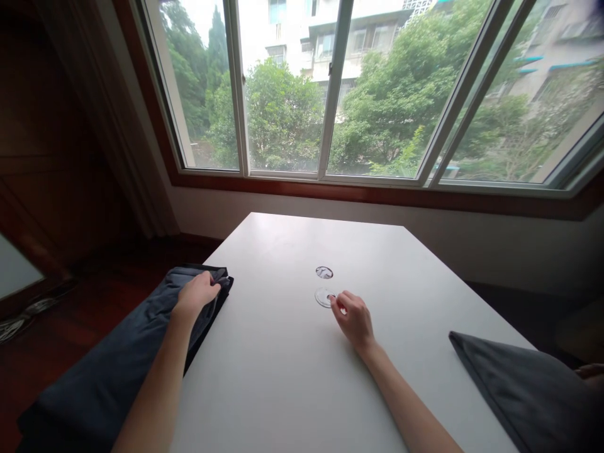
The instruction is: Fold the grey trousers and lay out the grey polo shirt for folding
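Note:
At the left edge of the table, my left hand is closed on the far end of a folded dark blue cloth, its fingers curled over the top layers near a black border. My right hand is over the middle of the table, thumb and forefinger pinched at the right side of a flat, round, clear disc. The disc looks to lie flat on the tabletop. Just beyond it is a round hole in the surface, with something light and crumpled-looking inside.
The white table stands before a wide window. On its right side lies a dark grey cloth item, partly hanging past the edge. A curtain hangs at the left, and cables lie on the floor.

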Demonstrator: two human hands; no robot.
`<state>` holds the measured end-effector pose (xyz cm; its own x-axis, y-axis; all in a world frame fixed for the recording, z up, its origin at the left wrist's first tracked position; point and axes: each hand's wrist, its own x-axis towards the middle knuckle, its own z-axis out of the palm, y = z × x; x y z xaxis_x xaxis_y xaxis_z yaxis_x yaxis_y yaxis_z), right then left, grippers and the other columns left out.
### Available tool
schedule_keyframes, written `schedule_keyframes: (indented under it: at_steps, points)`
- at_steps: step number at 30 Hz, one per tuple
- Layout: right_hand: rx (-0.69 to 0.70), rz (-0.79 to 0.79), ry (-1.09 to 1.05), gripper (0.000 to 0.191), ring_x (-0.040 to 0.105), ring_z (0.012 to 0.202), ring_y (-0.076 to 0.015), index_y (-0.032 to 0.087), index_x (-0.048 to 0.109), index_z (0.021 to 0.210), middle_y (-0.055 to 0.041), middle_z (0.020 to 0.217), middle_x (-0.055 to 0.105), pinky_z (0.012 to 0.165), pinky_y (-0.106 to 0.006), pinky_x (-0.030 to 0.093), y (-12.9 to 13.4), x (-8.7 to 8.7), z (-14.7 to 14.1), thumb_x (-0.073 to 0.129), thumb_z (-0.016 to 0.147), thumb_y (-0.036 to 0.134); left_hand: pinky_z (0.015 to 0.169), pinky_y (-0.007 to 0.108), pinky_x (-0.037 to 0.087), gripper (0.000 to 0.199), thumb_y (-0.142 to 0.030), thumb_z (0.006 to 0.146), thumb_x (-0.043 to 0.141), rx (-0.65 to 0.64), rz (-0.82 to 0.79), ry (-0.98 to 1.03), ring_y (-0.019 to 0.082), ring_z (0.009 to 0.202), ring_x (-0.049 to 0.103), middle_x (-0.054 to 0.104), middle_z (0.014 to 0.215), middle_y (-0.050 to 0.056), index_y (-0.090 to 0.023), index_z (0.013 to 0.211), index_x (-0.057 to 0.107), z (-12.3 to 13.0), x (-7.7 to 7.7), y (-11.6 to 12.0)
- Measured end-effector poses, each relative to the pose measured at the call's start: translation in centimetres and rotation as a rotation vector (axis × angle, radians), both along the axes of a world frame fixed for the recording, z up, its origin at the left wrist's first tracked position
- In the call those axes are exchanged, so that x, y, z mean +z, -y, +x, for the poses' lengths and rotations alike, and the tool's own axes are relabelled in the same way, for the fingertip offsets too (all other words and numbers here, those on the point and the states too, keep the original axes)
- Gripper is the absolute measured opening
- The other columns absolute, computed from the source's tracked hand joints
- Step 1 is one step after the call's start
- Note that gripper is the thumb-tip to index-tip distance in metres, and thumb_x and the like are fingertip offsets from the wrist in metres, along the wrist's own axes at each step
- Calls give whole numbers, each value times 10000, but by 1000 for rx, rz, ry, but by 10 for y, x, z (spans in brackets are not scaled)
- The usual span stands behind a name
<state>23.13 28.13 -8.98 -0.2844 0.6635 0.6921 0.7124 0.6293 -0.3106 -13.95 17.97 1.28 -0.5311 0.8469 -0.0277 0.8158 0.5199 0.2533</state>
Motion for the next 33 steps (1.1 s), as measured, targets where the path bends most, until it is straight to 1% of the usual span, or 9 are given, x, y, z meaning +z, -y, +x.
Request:
schedule_keyframes:
  at_steps: [3, 6, 9, 14, 18, 23, 28, 31, 33]
  points:
    - [-4, -2, 7, 345, 450, 595, -147, 227, 383, 619, 11, 631, 486, 669, -285, 361, 0, 0, 0, 459, 949, 291, 704, 279, 453, 159, -335, 824, 494, -20, 70, 141, 256, 850, 664, 701, 861, 71, -201, 799, 577, -19, 5, 3]
    - [0, -3, 12, 345, 460, 603, -150, 227, 380, 621, 10, 633, 488, 676, -289, 361, -1, -1, 0, 453, 951, 296, 720, 265, 458, 151, -316, 812, 503, -23, 147, 224, 237, 841, 664, 701, 850, 46, -198, 811, 597, -34, 5, 6]
    - [8, -9, 9, 350, 464, 601, -148, 225, 378, 621, 12, 631, 485, 682, -293, 360, -1, -2, 0, 454, 953, 304, 720, 266, 465, 175, -326, 798, 511, 18, 214, 283, 232, 841, 661, 697, 856, 37, -195, 858, 610, -43, 8, 10]
    - [7, -25, 14, 355, 454, 599, -146, 224, 365, 622, 18, 628, 468, 687, -291, 353, -1, -3, 1, 458, 952, 316, 705, 281, 469, 252, -388, 808, 506, 85, 321, 281, 242, 855, 644, 684, 892, 51, -187, 919, 609, -47, 17, 17]
    - [15, -36, 10, 359, 439, 599, -143, 221, 356, 623, 19, 630, 463, 688, -287, 345, -1, -3, 1, 456, 953, 322, 703, 279, 464, 297, -429, 839, 472, 82, 359, 324, 238, 871, 633, 665, 918, 63, -172, 925, 595, -48, 16, 17]
    - [7, -45, 14, 362, 427, 604, -137, 216, 357, 625, 21, 635, 464, 696, -277, 338, -1, -2, 0, 461, 952, 331, 721, 303, 448, 205, -382, 842, 461, 144, 480, 278, 250, 886, 611, 628, 871, 54, -198, 817, 549, -47, 19, 12]
    - [8, -62, 17, 358, 416, 608, -135, 215, 361, 628, 19, 644, 471, 702, -275, 331, 1, 0, 0, 451, 954, 331, 711, 313, 432, 122, -329, 839, 481, 228, 752, 273, 225, 829, 580, 563, 778, 8, -213, 803, 499, -42, 41, 19]
    - [7, -76, 14, 359, 409, 613, -139, 216, 355, 628, 16, 645, 466, 701, -279, 326, 1, 0, 1, 441, 955, 335, 719, 307, 406, 109, -313, 861, 480, 207, 913, 251, 181, 805, 537, 509, 759, -27, -211, 825, 487, -33, 61, 33]
    - [10, -92, 5, 362, 402, 618, -141, 216, 354, 626, 14, 647, 462, 704, -284, 323, 0, 0, 1, 436, 955, 343, 726, 291, 393, 130, -336, 897, 454, 153, 991, 288, 152, 813, 508, 473, 768, -45, -218, 849, 475, -21, 74, 44]
